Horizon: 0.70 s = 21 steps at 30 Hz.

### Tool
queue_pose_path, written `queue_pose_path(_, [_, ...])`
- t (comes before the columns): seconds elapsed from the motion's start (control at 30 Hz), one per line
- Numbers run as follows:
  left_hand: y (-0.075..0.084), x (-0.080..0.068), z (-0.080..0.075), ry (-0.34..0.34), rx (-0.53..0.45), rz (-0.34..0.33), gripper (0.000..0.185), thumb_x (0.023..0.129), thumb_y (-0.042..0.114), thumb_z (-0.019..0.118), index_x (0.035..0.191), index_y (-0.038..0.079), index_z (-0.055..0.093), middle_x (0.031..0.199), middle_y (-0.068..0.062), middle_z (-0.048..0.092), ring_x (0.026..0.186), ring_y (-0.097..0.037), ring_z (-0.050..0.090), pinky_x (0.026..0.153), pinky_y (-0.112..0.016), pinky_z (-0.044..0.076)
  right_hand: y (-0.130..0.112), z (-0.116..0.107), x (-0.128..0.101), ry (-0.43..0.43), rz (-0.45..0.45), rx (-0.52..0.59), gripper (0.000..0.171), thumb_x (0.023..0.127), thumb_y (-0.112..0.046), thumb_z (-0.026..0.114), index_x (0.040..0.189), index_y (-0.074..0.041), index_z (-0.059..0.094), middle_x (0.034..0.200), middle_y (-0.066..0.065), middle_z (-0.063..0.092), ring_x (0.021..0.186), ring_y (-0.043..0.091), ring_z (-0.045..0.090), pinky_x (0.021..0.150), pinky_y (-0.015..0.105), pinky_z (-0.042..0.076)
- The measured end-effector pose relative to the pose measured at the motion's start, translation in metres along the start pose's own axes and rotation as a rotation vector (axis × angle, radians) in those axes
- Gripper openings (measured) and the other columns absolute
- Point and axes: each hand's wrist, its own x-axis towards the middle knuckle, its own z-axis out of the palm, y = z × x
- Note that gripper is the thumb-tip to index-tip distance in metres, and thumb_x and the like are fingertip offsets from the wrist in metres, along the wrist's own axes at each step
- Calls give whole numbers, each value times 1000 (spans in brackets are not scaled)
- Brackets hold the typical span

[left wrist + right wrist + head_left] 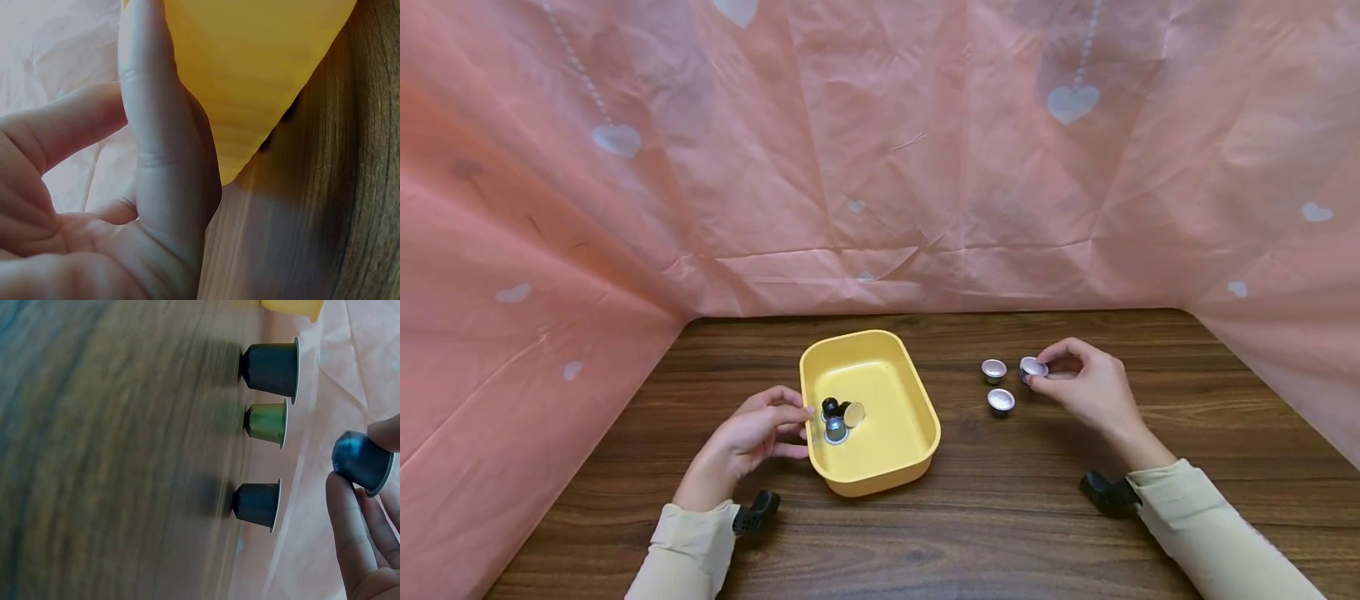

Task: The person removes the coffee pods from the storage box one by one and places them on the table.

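Observation:
My right hand (1086,387) pinches a dark blue coffee capsule (364,461) between thumb and fingers, tilted and raised off the table. Three more capsules stand on their narrow ends: a dark one (272,370), a green one (267,422) and another dark one (257,503). From the head, only two silver lids, one capsule (994,371) and a second capsule (1001,402), show apart from the hand. At the left, my left hand (748,437) holds the side rim of a yellow container (880,479). Inside lie a blue capsule (836,430), a black capsule (830,407) and a gold-lidded capsule (853,414).
A dark wooden table (1000,533) lies under everything. Pink cloth (887,167) with white hearts encloses the back and both sides. Black straps sit at both wrists below cream sleeves (1210,525).

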Motion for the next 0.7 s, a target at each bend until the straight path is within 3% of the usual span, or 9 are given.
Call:
queue_pose_path(0.17, [1,0,0,-1,-5,-6,16,104,6,65,113,6,51,97,-7,66,80,-14,67,71,-33,69,1,0,1,-42,-5,-46,34,84,-21,92,108,-7,73,106,15,81,84,-8,68,68,12,53])
queue_pose_path(0.43, [1,0,0,3,-9,-14,16,104,8,66,112,7,52,97,-7,66,80,-14,68,71,-34,69,4,-2,4,-135,5,-158,37,82,-23,92,109,-9,72,102,10,79,92,15,71,72,17,51])
queue_pose_path(0.7, [1,0,0,10,-8,-9,15,103,8,66,109,8,53,96,-6,66,81,-14,67,71,-34,69,11,-2,6,-195,-5,-192,38,79,-21,94,106,-7,71,99,8,77,86,13,68,71,19,50])
